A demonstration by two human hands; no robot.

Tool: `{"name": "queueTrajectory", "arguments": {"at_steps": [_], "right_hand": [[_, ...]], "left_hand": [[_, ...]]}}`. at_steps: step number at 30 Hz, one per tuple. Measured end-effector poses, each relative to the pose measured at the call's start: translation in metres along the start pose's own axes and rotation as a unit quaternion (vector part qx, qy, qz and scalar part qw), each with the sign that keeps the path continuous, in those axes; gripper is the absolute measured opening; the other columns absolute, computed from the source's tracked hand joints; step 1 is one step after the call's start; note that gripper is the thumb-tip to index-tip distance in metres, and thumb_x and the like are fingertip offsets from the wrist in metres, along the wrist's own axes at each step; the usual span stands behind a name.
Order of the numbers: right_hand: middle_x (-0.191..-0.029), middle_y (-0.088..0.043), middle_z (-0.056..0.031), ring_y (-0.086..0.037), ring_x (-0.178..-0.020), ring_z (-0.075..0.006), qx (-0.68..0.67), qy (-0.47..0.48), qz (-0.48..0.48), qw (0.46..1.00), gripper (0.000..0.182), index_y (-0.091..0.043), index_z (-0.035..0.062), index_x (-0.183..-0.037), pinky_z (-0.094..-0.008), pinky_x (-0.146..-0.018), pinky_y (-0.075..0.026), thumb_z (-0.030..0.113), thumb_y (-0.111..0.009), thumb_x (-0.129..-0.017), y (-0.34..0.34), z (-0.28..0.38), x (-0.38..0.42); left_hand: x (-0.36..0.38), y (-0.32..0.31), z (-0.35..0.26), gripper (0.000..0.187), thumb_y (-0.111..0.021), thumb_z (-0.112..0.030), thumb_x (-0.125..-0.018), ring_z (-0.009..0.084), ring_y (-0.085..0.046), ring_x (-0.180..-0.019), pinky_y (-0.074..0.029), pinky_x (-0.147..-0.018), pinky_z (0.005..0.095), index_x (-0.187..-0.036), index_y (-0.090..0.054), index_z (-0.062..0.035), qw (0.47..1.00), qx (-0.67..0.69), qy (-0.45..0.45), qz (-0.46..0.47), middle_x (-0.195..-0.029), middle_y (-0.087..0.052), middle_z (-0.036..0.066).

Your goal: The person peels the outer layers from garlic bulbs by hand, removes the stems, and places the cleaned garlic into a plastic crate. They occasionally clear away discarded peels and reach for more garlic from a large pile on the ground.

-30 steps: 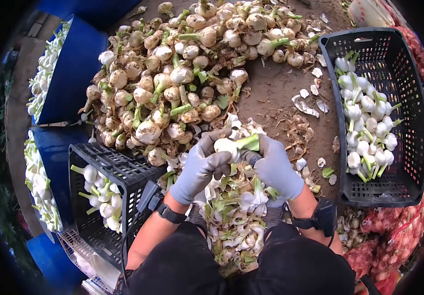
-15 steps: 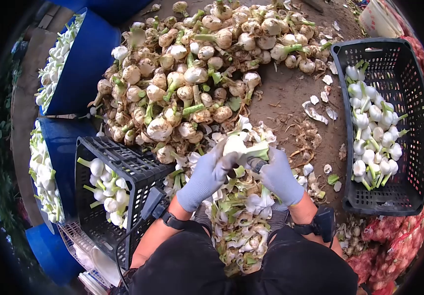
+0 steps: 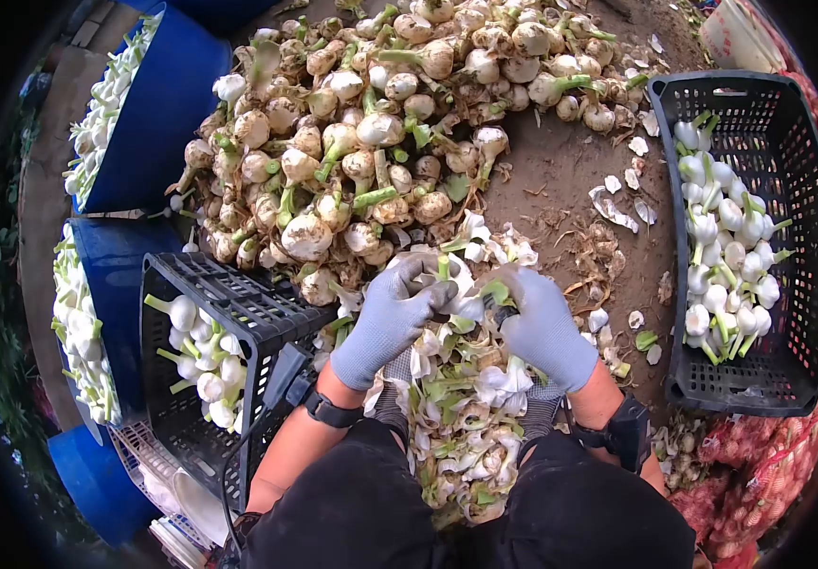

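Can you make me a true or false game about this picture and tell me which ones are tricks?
1. The left hand and the right hand both wear gloves. True.
2. The big heap of garlic bulbs is on a table. False: it lies on the brown ground.
3. There is only one black crate. False: there are two, the left crate and the right crate.
4. White garlic lies inside the right crate. True.
5. The mesh sacks at the lower right are blue. False: they look red.
6. Loose peelings lie between the person's legs. True.
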State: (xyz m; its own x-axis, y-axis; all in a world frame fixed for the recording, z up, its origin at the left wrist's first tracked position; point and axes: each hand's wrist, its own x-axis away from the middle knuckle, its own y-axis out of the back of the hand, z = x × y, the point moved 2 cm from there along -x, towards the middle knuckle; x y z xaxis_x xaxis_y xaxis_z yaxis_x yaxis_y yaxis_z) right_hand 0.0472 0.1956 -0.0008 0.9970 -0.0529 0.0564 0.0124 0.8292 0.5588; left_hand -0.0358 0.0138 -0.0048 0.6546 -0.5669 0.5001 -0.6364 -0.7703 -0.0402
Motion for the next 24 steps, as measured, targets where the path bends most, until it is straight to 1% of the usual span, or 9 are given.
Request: {"name": "queueTrajectory", "arguments": {"at_steps": [5,10,12,15,17,19,20,23,24], "right_hand": [[-0.085,-0.065,-0.0159,-0.066,-0.085,-0.0311,0.257,-0.115,0.005,0.960,0.027,-0.066,0.0099,-0.103,-0.0423,-0.073,-0.051,0.012,-0.066,-0.077,0.020,-0.045,0.002],[-0.088,-0.065,-0.0157,-0.066,-0.087,-0.0298,0.243,-0.135,0.231,0.932,0.046,-0.057,0.0128,-0.126,-0.0411,-0.073,-0.052,0.025,-0.069,-0.083,0.004,0.005,0.011],[-0.100,-0.066,-0.0170,-0.066,-0.092,-0.0316,0.172,-0.067,0.065,0.981,0.067,-0.045,0.0137,-0.139,-0.0413,-0.079,-0.053,0.036,-0.072,-0.082,0.005,0.020,0.001],[-0.110,-0.065,-0.0192,-0.065,-0.097,-0.0351,0.042,0.062,-0.021,0.997,0.082,-0.037,0.0120,-0.144,-0.0416,-0.084,-0.052,0.043,-0.075,-0.078,-0.005,0.024,-0.013],[-0.106,-0.066,-0.0156,-0.067,-0.091,-0.0284,-0.054,0.035,0.030,0.997,0.074,-0.042,0.0083,-0.141,-0.0365,-0.083,-0.053,0.037,-0.075,-0.082,-0.011,0.024,-0.015],[-0.100,-0.066,-0.0101,-0.063,-0.084,-0.0168,-0.340,-0.155,0.139,0.917,0.053,-0.050,0.0033,-0.134,-0.0290,-0.079,-0.051,0.025,-0.070,-0.089,-0.019,0.025,-0.013],[-0.094,-0.066,-0.0067,-0.058,-0.081,-0.0091,-0.406,-0.213,0.125,0.880,0.032,-0.059,-0.0025,-0.121,-0.0233,-0.076,-0.049,0.015,-0.062,-0.094,-0.015,0.030,-0.012],[-0.090,-0.068,-0.0067,-0.061,-0.082,-0.0090,-0.347,-0.231,0.206,0.885,0.024,-0.063,-0.0055,-0.110,-0.0221,-0.075,-0.049,0.014,-0.060,-0.095,-0.021,0.015,-0.002],[-0.084,-0.068,-0.0045,-0.064,-0.083,-0.0095,-0.439,-0.222,0.234,0.839,0.021,-0.066,-0.0045,-0.101,-0.0221,-0.073,-0.050,0.015,-0.060,-0.095,-0.005,0.032,-0.002]], "left_hand": [[0.010,-0.004,-0.009,0.028,-0.068,-0.017,-0.091,0.0225,-0.067,-0.095,-0.060,-0.078,0.0340,-0.111,-0.060,-0.0001,0.958,0.285,-0.017,-0.003,-0.109,-0.064,0.010],[0.001,-0.001,-0.001,0.034,-0.069,-0.021,-0.091,0.0245,-0.066,-0.101,-0.060,-0.080,0.0350,-0.116,-0.058,-0.0010,0.985,0.139,-0.076,-0.061,-0.118,-0.061,0.013],[0.005,-0.006,-0.005,0.034,-0.065,-0.023,-0.094,0.0210,-0.066,-0.096,-0.060,-0.080,0.0325,-0.117,-0.053,-0.0021,0.976,0.211,0.005,-0.050,-0.116,-0.060,0.011],[0.005,-0.005,-0.006,0.029,-0.063,-0.019,-0.096,0.0172,-0.064,-0.089,-0.059,-0.073,0.0276,-0.117,-0.052,-0.0035,0.944,0.321,0.060,-0.035,-0.107,-0.060,0.007],[0.002,0.003,0.009,0.026,-0.060,-0.021,-0.097,0.0142,-0.062,-0.087,-0.054,-0.063,0.0239,-0.116,-0.052,-0.0045,0.949,0.310,0.052,-0.035,-0.104,-0.058,0.005],[0.005,0.008,0.014,0.027,-0.057,-0.027,-0.099,0.0112,-0.060,-0.084,-0.049,-0.056,0.0222,-0.115,-0.052,-0.0059,0.991,0.123,-0.050,-0.030,-0.102,-0.058,0.004],[0.003,0.007,0.023,0.031,-0.051,-0.033,-0.101,0.0054,-0.058,-0.076,-0.044,-0.052,0.0189,-0.118,-0.053,-0.0071,0.986,0.160,-0.048,-0.025,-0.098,-0.060,0.000],[0.003,-0.004,-0.001,0.034,-0.038,-0.031,-0.106,-0.0006,-0.035,-0.046,-0.023,-0.040,0.0169,-0.100,-0.061,-0.0059,0.969,0.239,0.017,-0.060,-0.073,-0.057,-0.004],[0.002,-0.009,0.001,0.036,-0.037,-0.032,-0.106,-0.0003,-0.037,-0.049,-0.024,-0.042,0.0166,-0.103,-0.061,-0.0060,0.926,0.369,0.057,-0.055,-0.076,-0.058,-0.004]]}}
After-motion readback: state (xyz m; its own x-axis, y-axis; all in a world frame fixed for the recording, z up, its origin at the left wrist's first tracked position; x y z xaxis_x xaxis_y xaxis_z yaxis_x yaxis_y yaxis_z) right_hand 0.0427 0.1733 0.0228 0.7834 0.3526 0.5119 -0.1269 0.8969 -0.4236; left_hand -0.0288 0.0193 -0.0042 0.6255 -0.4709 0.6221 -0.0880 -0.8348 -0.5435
